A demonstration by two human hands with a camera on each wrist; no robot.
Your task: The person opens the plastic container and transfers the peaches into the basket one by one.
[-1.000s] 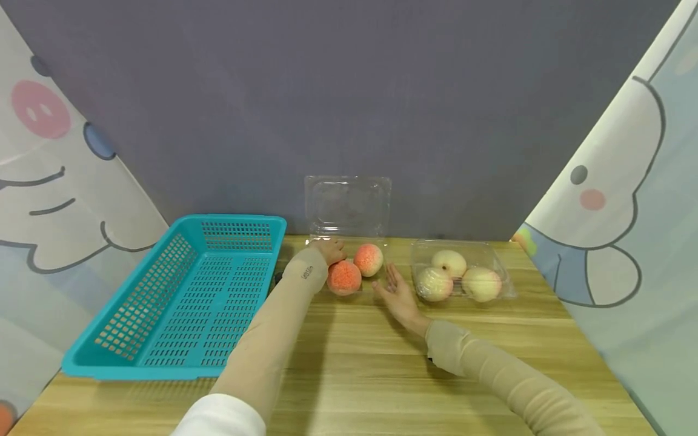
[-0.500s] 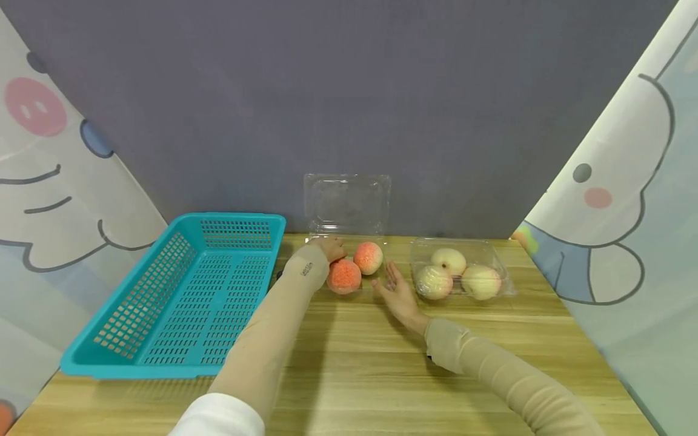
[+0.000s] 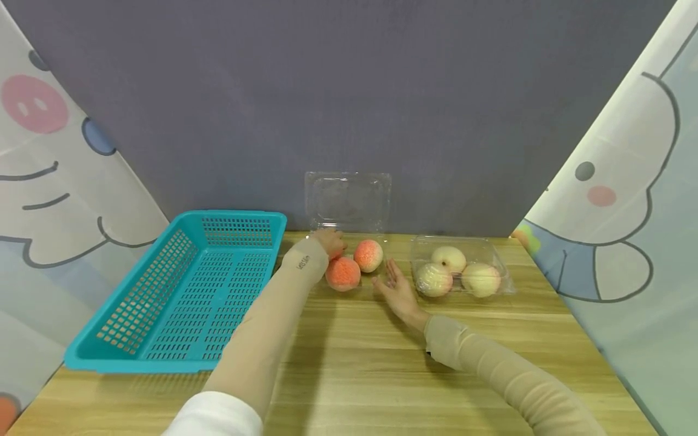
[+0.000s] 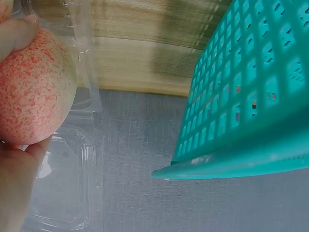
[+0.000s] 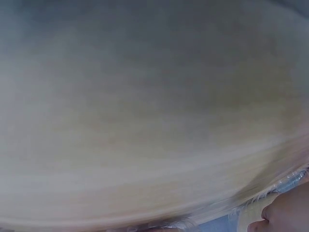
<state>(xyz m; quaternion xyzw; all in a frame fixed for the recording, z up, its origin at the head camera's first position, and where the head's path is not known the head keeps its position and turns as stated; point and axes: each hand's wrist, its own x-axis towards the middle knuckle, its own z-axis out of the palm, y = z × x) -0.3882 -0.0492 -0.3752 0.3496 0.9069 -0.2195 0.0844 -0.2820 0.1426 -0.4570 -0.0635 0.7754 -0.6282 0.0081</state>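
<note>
My left hand [image 3: 330, 242] grips a speckled pink peach [image 4: 38, 92], thumb on one side and fingers on the other; in the head view the hand mostly hides it. Two more red-pink peaches, one deep coral [image 3: 342, 274] and one paler [image 3: 368, 255], sit beside it in a clear plastic clamshell box, whose lid [image 3: 349, 200] stands raised at the back. My right hand [image 3: 400, 298] rests by the box's right side, fingers extended and holding nothing. The right wrist view is mostly blurred, with part of a hand [image 5: 287, 212] at its lower right corner.
A second clear box [image 3: 498, 269] on the right contains three pale peaches [image 3: 482, 280]. To the left stands a large teal perforated basket [image 3: 182, 218], its wall close to my left forearm. A grey partition [image 3: 349, 91] rises behind the wooden table [image 3: 360, 369].
My left hand has shifted slightly at the box's left side, and a bit of the peach now shows beneath it. The right hand stays beside the box. The head view has tilted slightly.
</note>
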